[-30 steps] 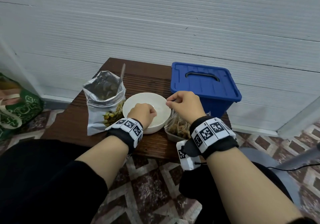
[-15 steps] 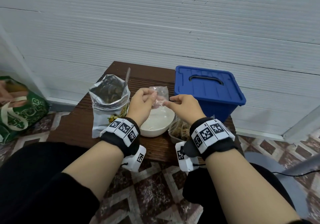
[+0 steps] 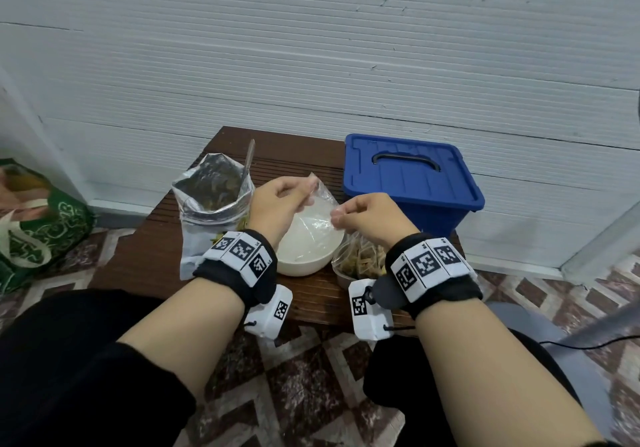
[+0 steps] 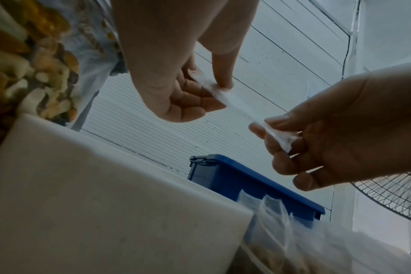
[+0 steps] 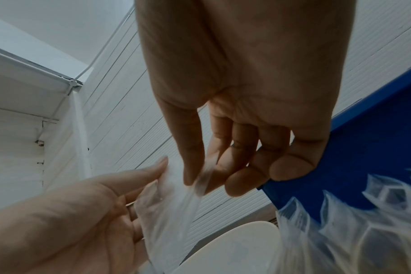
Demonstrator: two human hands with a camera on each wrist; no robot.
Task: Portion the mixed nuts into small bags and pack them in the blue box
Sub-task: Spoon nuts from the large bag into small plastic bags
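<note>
A small clear plastic bag [image 3: 320,211] hangs stretched between both hands above the white bowl [image 3: 304,263]. My left hand [image 3: 280,201] pinches its left edge, and in the left wrist view the bag [image 4: 225,98] runs from thumb and finger across to the other hand. My right hand [image 3: 360,213] pinches the right edge between thumb and forefinger; the bag [image 5: 176,196] shows there too. The open foil bag of mixed nuts [image 3: 211,204] stands left of the bowl with a spoon handle [image 3: 248,156] sticking out. The blue box [image 3: 412,176] sits at the back right, lid on.
A clear tub with filled small bags [image 3: 360,259] sits right of the bowl at the front edge of the small brown wooden table [image 3: 145,256]. A green shopping bag [image 3: 38,225] lies on the patterned floor at left. A white panelled wall runs close behind.
Both hands have risen from the bowl with a small clear bag and moved apart, stretching it between them. A second ago the left fist was down in the bowl.
</note>
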